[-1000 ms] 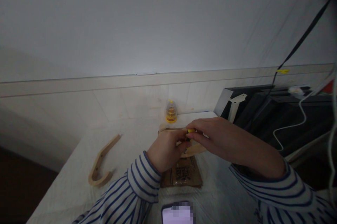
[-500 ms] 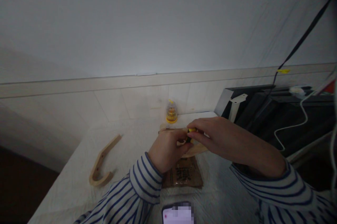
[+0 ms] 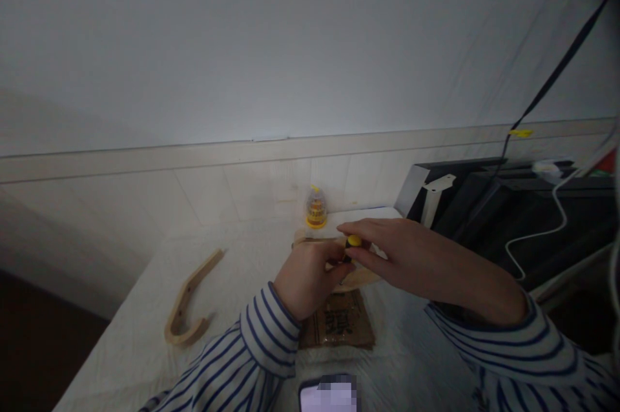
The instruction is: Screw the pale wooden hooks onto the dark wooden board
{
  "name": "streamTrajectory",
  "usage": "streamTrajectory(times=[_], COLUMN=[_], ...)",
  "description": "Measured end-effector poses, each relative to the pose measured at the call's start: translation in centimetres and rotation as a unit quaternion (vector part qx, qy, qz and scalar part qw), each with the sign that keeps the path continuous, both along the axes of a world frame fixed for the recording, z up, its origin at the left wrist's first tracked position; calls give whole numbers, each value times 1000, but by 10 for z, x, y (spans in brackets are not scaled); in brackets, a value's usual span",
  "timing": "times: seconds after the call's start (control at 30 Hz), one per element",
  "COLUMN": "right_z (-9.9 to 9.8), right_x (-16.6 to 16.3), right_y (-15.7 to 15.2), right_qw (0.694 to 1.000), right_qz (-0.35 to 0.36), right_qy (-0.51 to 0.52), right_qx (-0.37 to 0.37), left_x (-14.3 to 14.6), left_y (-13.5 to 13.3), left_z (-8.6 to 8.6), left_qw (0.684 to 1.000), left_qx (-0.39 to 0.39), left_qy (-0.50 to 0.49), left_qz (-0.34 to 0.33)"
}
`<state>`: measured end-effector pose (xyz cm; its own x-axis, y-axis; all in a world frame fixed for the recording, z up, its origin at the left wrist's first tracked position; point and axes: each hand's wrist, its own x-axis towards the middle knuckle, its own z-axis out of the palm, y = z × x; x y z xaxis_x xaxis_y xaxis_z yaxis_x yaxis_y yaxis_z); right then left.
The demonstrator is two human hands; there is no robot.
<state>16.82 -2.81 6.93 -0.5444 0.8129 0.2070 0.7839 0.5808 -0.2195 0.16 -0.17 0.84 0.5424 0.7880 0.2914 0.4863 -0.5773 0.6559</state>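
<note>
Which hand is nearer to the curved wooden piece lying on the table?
Left. The left hand lies right of the curved wooden piece, apart; the right hand is farther right.

A home room: plain white wall (image 3: 242, 44), cloth-covered table (image 3: 135, 347), cable-strewn desk (image 3: 533, 218).

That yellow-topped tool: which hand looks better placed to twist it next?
Right, probably. The right hand has its fingertips pinched on the yellow top of the tool. The left hand sits lower, curled beside the wooden piece, and what it grips is hidden, so it looks better suited to steadying.
</note>
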Motion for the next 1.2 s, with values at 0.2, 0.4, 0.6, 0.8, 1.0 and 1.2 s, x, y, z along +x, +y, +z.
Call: streamTrajectory(times=[0.2,0.4,0.6,0.8,1.0,1.2], right_z=[-1,1,0,0,-1,-3], right_x=[0,-1,2,2,4,3], right_y=[2,1,0,2,3,3], right_qw=[1000,999,1000,1000,1000,1000], right_qz=[9,2,-6,13,2,-8], right_qy=[-12,-19,-1,-7,-10,-20], right_qx=[-25,-27,2,-16,-12,-6], left_x=[0,1,0,0,-1,-3], left_y=[0,-2,-1,0,-1,1], left_z=[0,1,0,1,2,0], left_qw=[1000,1000,1000,999,999,999], left_qx=[3,3,0,19,32,36], left_qy=[9,4,12,27,33,32], left_qz=[6,22,15,16,1,-13])
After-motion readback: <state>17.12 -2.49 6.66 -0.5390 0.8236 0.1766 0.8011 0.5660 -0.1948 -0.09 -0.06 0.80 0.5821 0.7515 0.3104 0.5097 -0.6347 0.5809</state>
